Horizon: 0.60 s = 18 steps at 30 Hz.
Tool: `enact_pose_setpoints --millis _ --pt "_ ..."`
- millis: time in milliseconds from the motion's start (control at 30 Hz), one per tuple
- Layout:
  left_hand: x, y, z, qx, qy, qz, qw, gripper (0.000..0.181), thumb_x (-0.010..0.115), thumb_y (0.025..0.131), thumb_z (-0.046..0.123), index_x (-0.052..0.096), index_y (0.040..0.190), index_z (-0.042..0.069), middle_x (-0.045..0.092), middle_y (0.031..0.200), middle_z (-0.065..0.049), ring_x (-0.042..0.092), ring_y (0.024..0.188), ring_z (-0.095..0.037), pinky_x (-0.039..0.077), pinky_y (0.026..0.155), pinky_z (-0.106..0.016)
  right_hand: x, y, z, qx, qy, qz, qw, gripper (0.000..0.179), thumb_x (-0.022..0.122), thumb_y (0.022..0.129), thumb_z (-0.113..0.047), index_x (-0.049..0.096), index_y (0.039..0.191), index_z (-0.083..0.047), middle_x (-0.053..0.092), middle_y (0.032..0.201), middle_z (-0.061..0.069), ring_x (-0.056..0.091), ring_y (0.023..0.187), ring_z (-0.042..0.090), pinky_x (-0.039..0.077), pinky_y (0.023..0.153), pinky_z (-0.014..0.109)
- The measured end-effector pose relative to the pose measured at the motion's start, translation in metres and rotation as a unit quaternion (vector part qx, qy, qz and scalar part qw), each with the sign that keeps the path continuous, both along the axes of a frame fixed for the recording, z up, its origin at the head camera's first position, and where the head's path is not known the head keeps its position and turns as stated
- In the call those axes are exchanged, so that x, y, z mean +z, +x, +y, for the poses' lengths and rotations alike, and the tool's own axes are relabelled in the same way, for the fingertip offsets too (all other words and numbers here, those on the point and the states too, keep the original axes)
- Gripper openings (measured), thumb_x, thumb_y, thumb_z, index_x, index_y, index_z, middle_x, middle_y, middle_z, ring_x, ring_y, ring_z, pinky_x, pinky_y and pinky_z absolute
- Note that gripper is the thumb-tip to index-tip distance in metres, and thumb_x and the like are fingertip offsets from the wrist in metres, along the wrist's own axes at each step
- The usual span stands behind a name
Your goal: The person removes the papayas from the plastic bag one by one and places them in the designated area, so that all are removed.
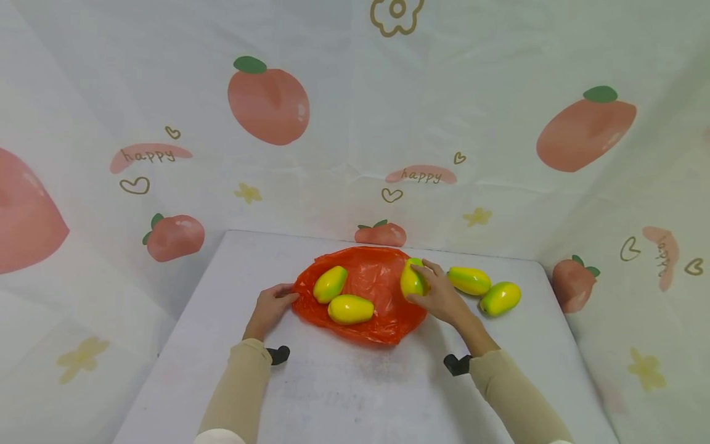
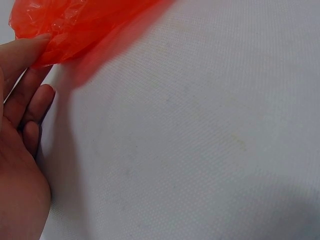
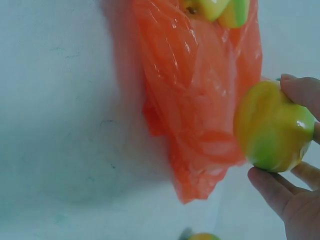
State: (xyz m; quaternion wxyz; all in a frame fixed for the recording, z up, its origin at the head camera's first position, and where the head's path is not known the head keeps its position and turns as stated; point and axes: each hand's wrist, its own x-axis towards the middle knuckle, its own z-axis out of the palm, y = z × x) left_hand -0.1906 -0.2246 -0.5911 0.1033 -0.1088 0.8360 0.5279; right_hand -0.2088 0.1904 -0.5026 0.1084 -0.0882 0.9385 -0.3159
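A red plastic bag (image 1: 377, 274) lies spread on the table, with two yellow-green papayas on it, one tilted (image 1: 330, 285) and one lying flat (image 1: 350, 309). My left hand (image 1: 272, 308) pinches the bag's left edge between thumb and fingers; the left wrist view shows the thumb over the red film (image 2: 75, 30). At the bag's right side my right hand (image 1: 440, 296) grips a third papaya (image 1: 412, 279). In the right wrist view this papaya (image 3: 270, 127) sits between thumb and fingers, beside the bag's edge.
Two more papayas, one behind (image 1: 469, 280) and one nearer (image 1: 501, 299), lie on the white table (image 1: 355, 394) right of the bag. A white curtain (image 1: 344, 111) printed with fruit stands behind and at both sides. Black wrist mounts (image 1: 457, 365) jut from the sleeves.
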Motion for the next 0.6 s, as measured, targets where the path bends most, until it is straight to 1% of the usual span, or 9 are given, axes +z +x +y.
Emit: enact_pose_setpoints --millis 167,300,467,600 --pt "0.000 0.000 -0.001 0.000 0.000 0.000 1.0000 0.046 0.063 0.101 0.036 0.061 0.141 0.012 0.065 0.139 -0.013 0.058 0.130 -0.030 0.047 0.115 -0.049 -0.003 0.004 0.011 -0.003 -0.012 0.019 0.9997 0.077 0.078 0.089 -0.035 0.042 0.156 -0.024 0.024 0.168 0.017 0.038 0.147 0.045 0.049 0.107 0.061" --pt "0.000 -0.001 -0.001 -0.003 0.000 0.003 1.0000 0.047 0.063 0.101 0.036 0.061 0.140 0.011 0.066 0.138 -0.014 0.059 0.129 -0.031 0.048 0.114 -0.050 -0.004 0.009 0.019 -0.005 -0.010 0.033 0.9994 0.076 0.078 0.090 -0.034 0.042 0.155 -0.021 0.025 0.167 0.019 0.037 0.147 0.045 0.047 0.109 0.061" --pt "-0.003 -0.002 -0.002 -0.004 0.000 0.005 1.0000 0.048 0.064 0.100 0.037 0.061 0.140 0.012 0.066 0.138 -0.014 0.059 0.129 -0.031 0.048 0.114 -0.050 -0.005 0.014 0.028 -0.009 -0.006 0.048 0.9988 0.075 0.077 0.090 -0.033 0.043 0.155 -0.020 0.026 0.167 0.021 0.036 0.147 0.047 0.049 0.107 0.062" --pt "-0.002 -0.001 -0.002 -0.006 -0.001 0.005 1.0000 0.047 0.064 0.100 0.037 0.061 0.141 0.012 0.066 0.138 -0.014 0.058 0.130 -0.031 0.047 0.115 -0.051 -0.007 0.019 0.036 -0.011 -0.005 0.060 0.9981 0.073 0.078 0.089 -0.032 0.045 0.153 -0.018 0.027 0.166 0.023 0.036 0.147 0.049 0.048 0.107 0.064"
